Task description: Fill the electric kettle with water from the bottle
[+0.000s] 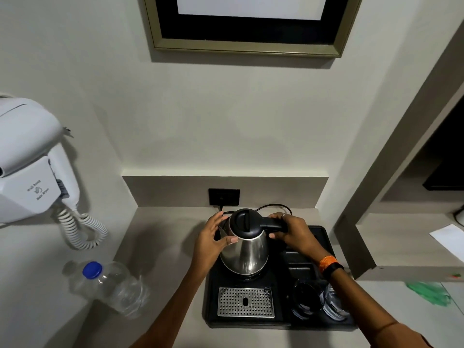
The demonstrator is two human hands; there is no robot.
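Over the tray (322, 238), right hand (288, 234) grips kettle (247, 252) handle; left hand (211, 237) cups body.

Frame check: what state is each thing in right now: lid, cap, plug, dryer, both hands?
kettle: upright on the tray, lid shut.
bottle: upright, blue cap on.
plug: in the wall socket.
hair dryer: docked on the wall.
left hand: holds the kettle's side.
right hand: grips the kettle's handle.
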